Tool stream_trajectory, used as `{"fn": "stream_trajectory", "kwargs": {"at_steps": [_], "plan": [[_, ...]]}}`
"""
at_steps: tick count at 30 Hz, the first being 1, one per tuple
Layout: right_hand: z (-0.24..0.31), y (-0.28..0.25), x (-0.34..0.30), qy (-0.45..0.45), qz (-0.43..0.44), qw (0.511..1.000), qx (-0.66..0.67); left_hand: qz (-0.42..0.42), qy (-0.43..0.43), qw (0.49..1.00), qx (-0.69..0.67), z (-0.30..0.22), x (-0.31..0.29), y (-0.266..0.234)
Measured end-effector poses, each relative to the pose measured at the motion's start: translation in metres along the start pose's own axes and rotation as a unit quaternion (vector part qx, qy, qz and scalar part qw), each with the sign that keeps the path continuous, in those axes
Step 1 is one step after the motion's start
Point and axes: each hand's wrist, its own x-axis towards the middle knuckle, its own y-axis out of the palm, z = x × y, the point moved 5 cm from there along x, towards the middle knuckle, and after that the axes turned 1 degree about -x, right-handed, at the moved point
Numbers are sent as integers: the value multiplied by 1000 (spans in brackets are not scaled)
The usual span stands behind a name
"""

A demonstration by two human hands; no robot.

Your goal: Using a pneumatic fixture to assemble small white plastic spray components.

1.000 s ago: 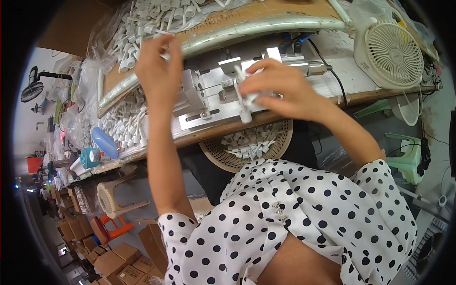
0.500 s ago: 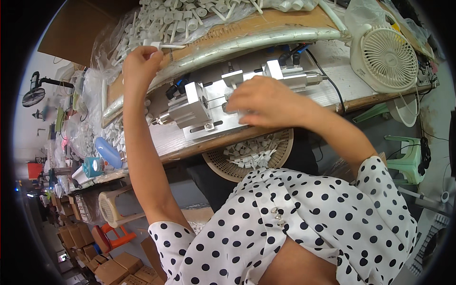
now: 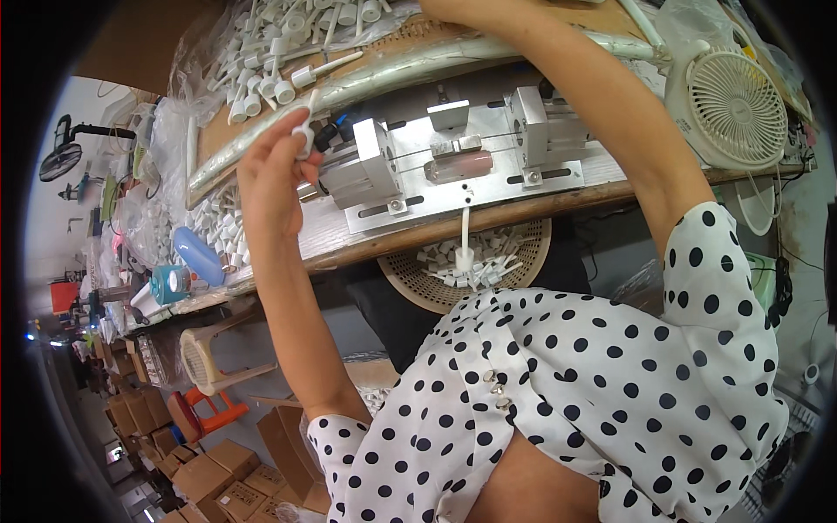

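My left hand (image 3: 277,170) is pinched on a white cap with a thin stem (image 3: 305,138), just left of a metal clamping fixture (image 3: 418,205). In the fixture's middle lies a clear, pinkish cylinder (image 3: 459,166) between two silver end blocks. Up at the picture's top edge, my right hand (image 3: 449,9) reaches over the pile of white stemmed caps (image 3: 288,44); its fingers are cut off from view. Below the fixture's front edge, another white stemmed cap (image 3: 465,254) shows stem upward over a beige basket (image 3: 403,279) of similar pieces.
A padded, plastic-wrapped rim (image 3: 384,80) borders the cardboard tray behind the fixture. At the right stands a white fan (image 3: 737,105). More white pieces, a blue scoop-like item (image 3: 197,255) and a teal container (image 3: 170,305) sit at the left. Cardboard boxes (image 3: 205,479) are stacked on the floor.
My right hand has left the fixture and moved up to the far pile. My left hand has come down and right, nearer the fixture, with a stemmed cap. Another stemmed cap now shows above the basket.
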Motion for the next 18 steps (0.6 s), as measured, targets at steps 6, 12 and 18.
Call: {"fn": "stream_trajectory", "kwargs": {"at_steps": [6,12,18], "plan": [[9,-50,-36,35,-28,998,33,-32,77,996,31,-2,-6,0],[13,-43,-52,17,137,985,106,-53,130,980,141,-6,8,4],[27,-41,-57,50,138,989,-1,-3,334,898,287,8,-75,84]]}}
